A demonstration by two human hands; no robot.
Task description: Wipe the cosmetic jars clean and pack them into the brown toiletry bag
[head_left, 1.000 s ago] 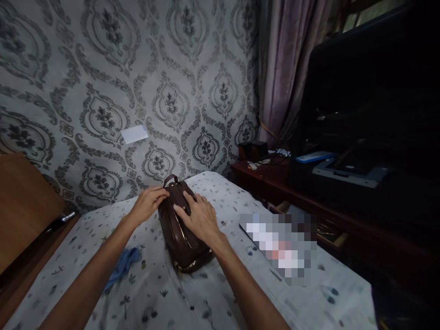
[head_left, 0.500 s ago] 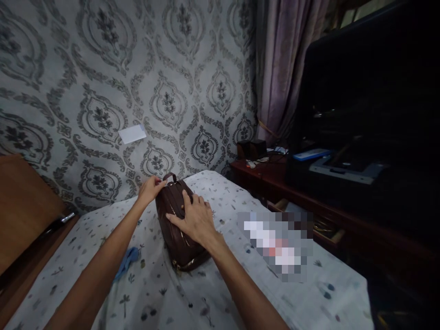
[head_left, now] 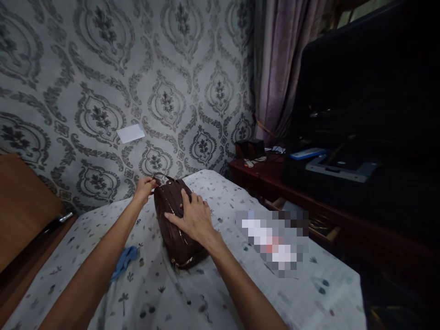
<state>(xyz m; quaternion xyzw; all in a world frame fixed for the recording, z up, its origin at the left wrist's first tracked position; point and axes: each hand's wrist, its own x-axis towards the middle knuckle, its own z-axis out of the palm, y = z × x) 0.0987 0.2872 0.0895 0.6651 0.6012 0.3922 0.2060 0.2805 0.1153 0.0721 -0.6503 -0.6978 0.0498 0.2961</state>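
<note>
A dark brown leather handbag (head_left: 173,229) with gold zips lies on the patterned bed sheet (head_left: 165,311). At its far left corner, my left hand (head_left: 143,191) is closed on the bag's short handle (head_left: 164,176); the fingertips are partly hidden there. My right hand (head_left: 195,217) rests on the upper side of the bag with its fingers spread, holding nothing. A blue cloth (head_left: 126,261) lies to the left of the bag, partly behind my left forearm.
Patterned wallpaper rises behind the bed, with a white card (head_left: 131,133) on it. A wooden panel (head_left: 27,211) stands at the left. On the right are a dark red desk (head_left: 252,170), an open drawer (head_left: 325,229) and a blurred-out patch (head_left: 275,243) on the sheet.
My left hand has moved slightly left, and the handle is now drawn out leftward in a wider loop. My right hand stays on the bag.
</note>
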